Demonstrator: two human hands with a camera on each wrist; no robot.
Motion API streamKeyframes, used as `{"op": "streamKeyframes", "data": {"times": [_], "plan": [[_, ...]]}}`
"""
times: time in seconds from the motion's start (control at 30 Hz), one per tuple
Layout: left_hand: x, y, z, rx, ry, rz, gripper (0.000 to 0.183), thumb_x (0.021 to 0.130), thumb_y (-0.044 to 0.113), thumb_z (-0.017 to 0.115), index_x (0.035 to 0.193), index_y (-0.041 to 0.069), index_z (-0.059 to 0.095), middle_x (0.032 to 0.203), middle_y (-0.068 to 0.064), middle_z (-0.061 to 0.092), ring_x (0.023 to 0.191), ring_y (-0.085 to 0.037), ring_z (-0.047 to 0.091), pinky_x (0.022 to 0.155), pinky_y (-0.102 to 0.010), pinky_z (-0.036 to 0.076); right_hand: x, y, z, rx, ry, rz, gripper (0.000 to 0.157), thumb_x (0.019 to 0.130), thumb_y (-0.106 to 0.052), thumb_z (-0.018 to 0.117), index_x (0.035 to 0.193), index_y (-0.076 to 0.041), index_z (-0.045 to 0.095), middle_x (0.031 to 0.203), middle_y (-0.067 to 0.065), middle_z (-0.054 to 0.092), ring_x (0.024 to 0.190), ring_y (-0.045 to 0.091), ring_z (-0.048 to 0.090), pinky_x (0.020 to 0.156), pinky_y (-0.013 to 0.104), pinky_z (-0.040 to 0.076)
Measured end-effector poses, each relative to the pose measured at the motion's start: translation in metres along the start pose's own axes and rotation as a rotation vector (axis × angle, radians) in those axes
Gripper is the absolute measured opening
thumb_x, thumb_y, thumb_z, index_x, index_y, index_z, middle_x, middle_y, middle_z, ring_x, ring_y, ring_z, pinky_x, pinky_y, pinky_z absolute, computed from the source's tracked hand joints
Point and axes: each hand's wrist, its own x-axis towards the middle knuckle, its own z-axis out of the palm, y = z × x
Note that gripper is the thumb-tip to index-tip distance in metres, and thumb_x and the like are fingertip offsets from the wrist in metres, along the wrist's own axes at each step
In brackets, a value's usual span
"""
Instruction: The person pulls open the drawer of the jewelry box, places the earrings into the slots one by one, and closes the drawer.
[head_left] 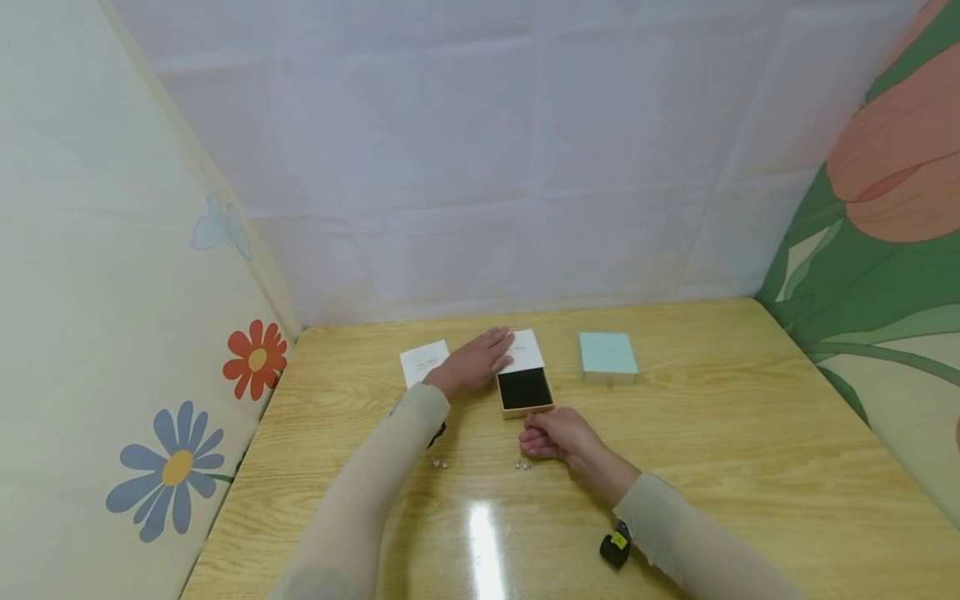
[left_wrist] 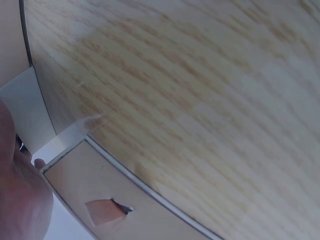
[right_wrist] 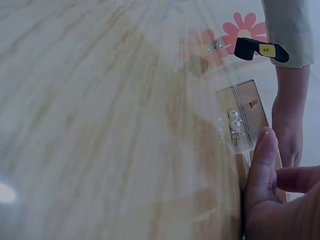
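My left hand [head_left: 474, 364] rests on the white sleeve [head_left: 525, 350] of the middle jewelry box, its fingers laid fairly straight over the top. From that sleeve a drawer [head_left: 527, 388] with a black lining juts toward me. At the drawer's front edge, my right hand [head_left: 562, 435] pinches with thumb and curled fingers; the exact grip spot is hidden. A second white box with gold lettering [head_left: 420, 358] lies left of my left hand. Its tan front with a small pull tab [left_wrist: 106, 211] shows in the left wrist view.
A mint-green box [head_left: 607, 354] stands to the right. Pearl-like jewelry [right_wrist: 235, 122] lies by the left white box. Small shiny pieces [head_left: 439, 464] and another small cluster [head_left: 522, 464] lie nearer me on the wooden table [head_left: 712, 417]. Cloth walls [head_left: 450, 167] border it.
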Motion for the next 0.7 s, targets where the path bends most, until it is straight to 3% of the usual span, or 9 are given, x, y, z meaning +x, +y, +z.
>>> {"op": "streamKeyframes", "data": {"times": [0.4, 0.7], "plan": [[0.0, -0.002, 0.001, -0.014, 0.02, 0.017, 0.06, 0.111, 0.042, 0.023, 0.162, 0.012, 0.012, 0.169, -0.011, 0.011, 0.157, -0.026, 0.01, 0.129, -0.037, 0.01, -0.008, -0.003, -0.005, -0.094, -0.001, -0.074, 0.025, 0.098, -0.01, 0.058, 0.11, 0.01, 0.064, 0.078, 0.011, 0.071, 0.064, 0.014, 0.07, 0.065, 0.028, 0.063], [-0.002, 0.002, -0.004, -0.014, -0.002, 0.008, 0.06, 0.111, 0.04, 0.025, 0.162, 0.011, 0.012, 0.169, -0.012, 0.011, 0.157, -0.026, 0.008, 0.13, -0.037, 0.009, -0.015, -0.006, -0.006, -0.326, 0.005, -0.18, 0.026, 0.098, -0.009, 0.056, 0.113, 0.009, 0.066, 0.089, 0.015, 0.072, 0.072, 0.016, 0.071, 0.07, 0.032, 0.064]]}}
